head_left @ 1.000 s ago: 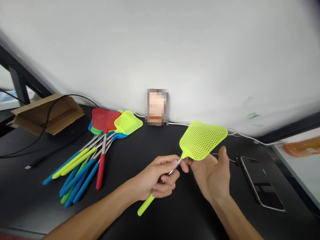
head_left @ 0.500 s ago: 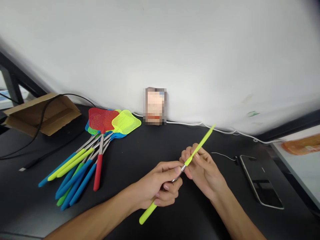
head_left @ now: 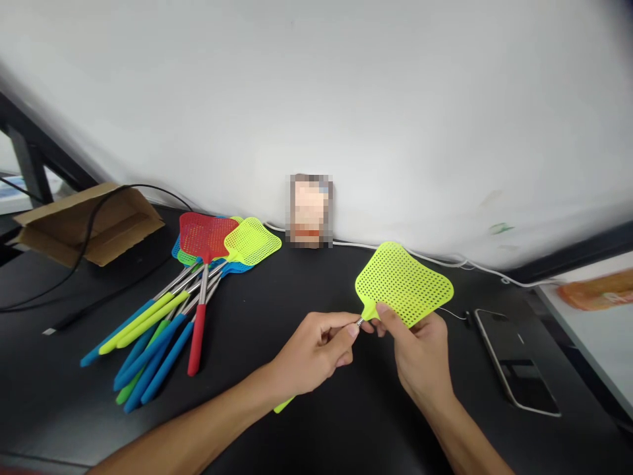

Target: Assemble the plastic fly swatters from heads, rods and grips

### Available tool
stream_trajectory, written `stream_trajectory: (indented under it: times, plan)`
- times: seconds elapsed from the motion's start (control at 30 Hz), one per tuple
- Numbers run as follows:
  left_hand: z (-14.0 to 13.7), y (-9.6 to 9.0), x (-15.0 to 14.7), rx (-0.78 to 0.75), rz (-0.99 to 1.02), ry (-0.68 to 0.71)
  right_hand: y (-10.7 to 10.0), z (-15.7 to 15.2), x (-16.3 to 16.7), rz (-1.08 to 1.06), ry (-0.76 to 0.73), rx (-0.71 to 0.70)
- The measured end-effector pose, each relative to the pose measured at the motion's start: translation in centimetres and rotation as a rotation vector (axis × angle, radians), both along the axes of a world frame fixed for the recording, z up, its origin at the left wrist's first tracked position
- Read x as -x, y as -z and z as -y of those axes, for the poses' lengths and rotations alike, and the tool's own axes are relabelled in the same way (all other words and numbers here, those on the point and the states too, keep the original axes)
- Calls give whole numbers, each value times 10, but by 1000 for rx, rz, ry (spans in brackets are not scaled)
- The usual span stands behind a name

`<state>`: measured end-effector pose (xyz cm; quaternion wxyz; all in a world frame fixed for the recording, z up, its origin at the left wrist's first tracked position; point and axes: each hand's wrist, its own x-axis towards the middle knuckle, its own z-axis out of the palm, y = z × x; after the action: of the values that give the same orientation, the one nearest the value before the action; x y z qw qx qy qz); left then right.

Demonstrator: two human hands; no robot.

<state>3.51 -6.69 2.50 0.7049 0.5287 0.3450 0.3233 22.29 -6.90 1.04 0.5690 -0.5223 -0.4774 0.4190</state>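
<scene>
Between my hands is a yellow-green fly swatter point(head_left: 403, 284), its perforated head facing me. My left hand point(head_left: 319, 353) pinches the metal rod just below the head. Much of the rod and handle is hidden behind that hand; only the handle's yellow-green end shows beneath it. My right hand point(head_left: 420, 349) grips the lower edge of the swatter head near its neck, thumb on the front and fingers behind. To the left lies a pile of fly swatters, with a red swatter point(head_left: 205, 237) and a yellow-green swatter point(head_left: 254, 241) on top and blue handles point(head_left: 148, 349) pointing toward me.
An open cardboard box point(head_left: 93, 227) lies behind the pile, with a black cable point(head_left: 84, 307) near it. A blurred-out upright object point(head_left: 310, 211) stands against the white wall. A phone point(head_left: 517, 363) lies at right, and a white cable point(head_left: 435, 260) runs along the wall.
The held swatter has rotated from edge-on to face-on. My right hand has shifted right and down onto the head's lower edge, while my left hand has changed its grip on the rod.
</scene>
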Motion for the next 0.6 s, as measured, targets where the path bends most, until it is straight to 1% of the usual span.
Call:
stream_trajectory:
  times: [0.07,0.13,0.2,0.3,0.37,0.43,0.53,0.6]
  plan:
    - [0,1,-1,-37,-40,-12,-1,0,2,44,15,15]
    - [-1,2,-2,-60,-65,-26,-3,0,5,25,-16,36]
    - [-2,3,-2,-75,-52,-74,-5,0,10,-33,-102,49]
    - [-7,3,-1,-113,22,-220,-9,1,19,-118,-245,69]
    - [-10,1,1,-160,45,-310,-11,3,25,-119,-307,91]
    - [-12,1,3,-181,45,-369,-11,4,30,-82,-386,115]
    - [-12,3,5,-111,47,-392,-8,7,34,-22,-536,134]
    - [-12,7,4,-57,26,-368,-5,9,36,6,-588,133]
